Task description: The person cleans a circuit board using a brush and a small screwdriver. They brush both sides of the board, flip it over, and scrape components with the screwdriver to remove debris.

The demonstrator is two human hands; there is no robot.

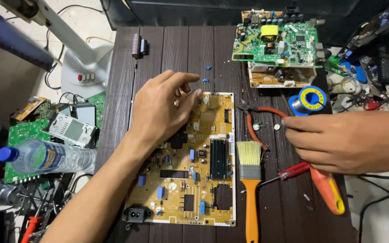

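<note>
My left hand [165, 108] is over the top-left corner of the yellow circuit board [190, 162]. Thumb and forefinger are pinched together near the board's top edge, other fingers loosely curled. Something tiny may be between the fingertips, can't tell what.

The board lies flat on the dark slatted table [167, 49], long axis running away from me, power socket end nearest me. My pinch sits at the far end, so everything else on the board is back toward me from the grip. The black heatsink [218, 158] is on the board's right side, nearer my right hand.

My right hand [338, 141] is off the board, to its right, fingers closed around a thin metal shaft pointing left toward the board. It looks like a soldering iron; the orange handle [329, 191] is below my palm, and I can't tell whether it is the same tool. The red-handled pliers [254, 119] lie just beyond the fingertips, the red screwdriver [289, 173] just under the hand.

The orange-handled brush [250, 180] lies beside the board's right edge, parallel to it, bristles away from me. The solder spool [311, 100] is beyond my right hand. A stack of two boards, green on top [278, 45], is at the far right corner.

The only container is a plastic water bottle [46, 156] with a blue cap, on its side off the table's left edge, apparently holding some water.
</note>
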